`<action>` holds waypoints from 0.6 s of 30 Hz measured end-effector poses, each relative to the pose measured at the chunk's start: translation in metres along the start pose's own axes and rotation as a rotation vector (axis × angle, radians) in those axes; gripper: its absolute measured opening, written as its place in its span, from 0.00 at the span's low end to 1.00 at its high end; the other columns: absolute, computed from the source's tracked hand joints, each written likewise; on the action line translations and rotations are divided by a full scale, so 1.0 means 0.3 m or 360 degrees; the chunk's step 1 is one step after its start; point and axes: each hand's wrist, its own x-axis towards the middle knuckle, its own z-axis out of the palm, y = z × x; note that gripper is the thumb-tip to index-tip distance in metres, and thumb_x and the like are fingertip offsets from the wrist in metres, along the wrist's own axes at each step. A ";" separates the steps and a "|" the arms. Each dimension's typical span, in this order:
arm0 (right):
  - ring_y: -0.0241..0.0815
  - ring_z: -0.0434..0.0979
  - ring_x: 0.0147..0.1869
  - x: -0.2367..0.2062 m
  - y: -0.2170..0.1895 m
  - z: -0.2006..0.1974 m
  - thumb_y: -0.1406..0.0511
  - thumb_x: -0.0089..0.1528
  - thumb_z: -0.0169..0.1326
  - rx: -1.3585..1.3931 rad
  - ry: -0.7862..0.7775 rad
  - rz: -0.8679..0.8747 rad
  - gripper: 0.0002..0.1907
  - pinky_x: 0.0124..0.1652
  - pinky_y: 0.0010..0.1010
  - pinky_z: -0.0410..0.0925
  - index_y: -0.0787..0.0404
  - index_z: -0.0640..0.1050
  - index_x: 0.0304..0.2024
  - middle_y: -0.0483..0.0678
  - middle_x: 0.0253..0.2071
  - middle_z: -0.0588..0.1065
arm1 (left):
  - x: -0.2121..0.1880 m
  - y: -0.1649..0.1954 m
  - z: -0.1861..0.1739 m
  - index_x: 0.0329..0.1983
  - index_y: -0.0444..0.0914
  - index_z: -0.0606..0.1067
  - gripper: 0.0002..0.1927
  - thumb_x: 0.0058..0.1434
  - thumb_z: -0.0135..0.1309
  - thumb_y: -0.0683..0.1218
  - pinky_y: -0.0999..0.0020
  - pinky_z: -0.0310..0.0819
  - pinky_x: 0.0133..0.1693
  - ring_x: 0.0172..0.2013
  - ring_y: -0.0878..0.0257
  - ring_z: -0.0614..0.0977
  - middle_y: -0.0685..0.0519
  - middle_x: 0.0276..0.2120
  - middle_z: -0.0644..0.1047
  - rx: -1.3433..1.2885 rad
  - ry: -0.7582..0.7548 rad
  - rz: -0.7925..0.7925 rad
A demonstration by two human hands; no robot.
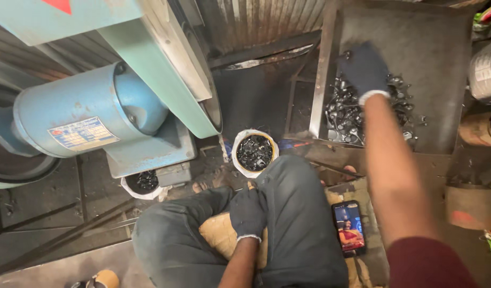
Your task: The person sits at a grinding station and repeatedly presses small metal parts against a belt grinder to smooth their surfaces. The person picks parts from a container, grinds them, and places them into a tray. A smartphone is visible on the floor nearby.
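The right hand [365,69] wears a dark glove with a white cuff. It reaches out over a pile of small shiny metal parts [357,109] and its fingers curl down into the top of the pile. I cannot tell if it has grabbed any. The parts lie in a heap on a dark flat metal tray [432,64] with a raised edge on its left side.

The left hand [248,213] wears the same kind of glove. It rests on the person's lap, with fingers bent loosely, holding nothing I can see. Under it is a tan sack [219,234] lying across the grey trousers [299,224].

Just past the knees stands a white bucket [254,153] full of dark shiny parts. A second white bucket [141,184] with dark parts sits to the left, partly under the machine.

A phone [349,228] lies by the right leg, and its screen is lit with a colourful picture.

The big machine [96,106] on the left is pale blue and green. A rectangular label [82,133], white and blue with a bit of red, is stuck on its round blue motor. A red triangle sign [58,5] shows at the top edge of the green cover.
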 end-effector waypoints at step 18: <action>0.67 0.75 0.58 -0.524 0.225 -0.032 0.55 0.69 0.61 -0.0202 0.0507 0.0027 0.22 0.57 0.51 0.66 0.69 0.79 0.50 0.66 0.51 0.76 | -0.018 -0.030 0.019 0.33 0.38 0.80 0.13 0.60 0.49 0.50 0.47 0.74 0.34 0.31 0.42 0.82 0.40 0.30 0.80 -0.0003 0.0012 -0.0078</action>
